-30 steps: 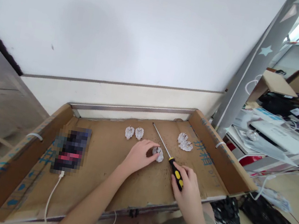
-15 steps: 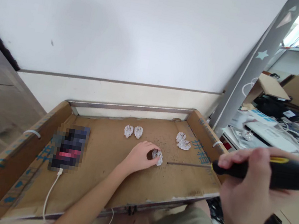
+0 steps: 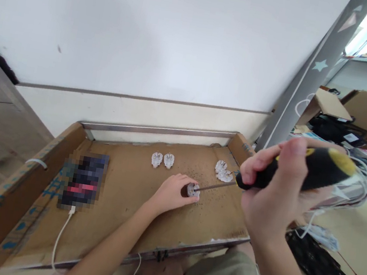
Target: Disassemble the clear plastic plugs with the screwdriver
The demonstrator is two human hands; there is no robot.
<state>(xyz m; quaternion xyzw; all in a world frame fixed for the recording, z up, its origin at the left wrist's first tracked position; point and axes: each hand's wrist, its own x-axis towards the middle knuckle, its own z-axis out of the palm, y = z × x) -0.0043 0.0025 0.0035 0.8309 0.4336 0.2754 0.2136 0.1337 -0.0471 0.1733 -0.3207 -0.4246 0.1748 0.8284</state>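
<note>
My left hand (image 3: pixel 172 193) is closed around a clear plastic power plug (image 3: pixel 196 198), pinning it to the cardboard. My right hand (image 3: pixel 278 191) grips a screwdriver (image 3: pixel 320 170) by its black and yellow handle. Its long shaft slants down leftward, and the tip meets the held plug; the exact contact point is too small to make out. Behind my left hand, two clear plugs (image 3: pixel 169 160) stand side by side with their metal pins up. Two more clear plugs (image 3: pixel 224 176) lie touching each other, left of the screwdriver handle. Small dark specks (image 3: pixel 209 189) are scattered around the held plug.
The work surface is a cardboard tray (image 3: pixel 113 219) with raised cardboard sides and a metal bar (image 3: pixel 163 131) along the back. A blurred-out phone-like device (image 3: pixel 86 180) with a white cable (image 3: pixel 60 234) lies at left. Boxes and cables (image 3: pixel 362 181) crowd the right.
My right hand has moved left and the screwdriver's tip has come from beside the held plug onto it, with the handle now tilted higher. My left hand stays in place.
</note>
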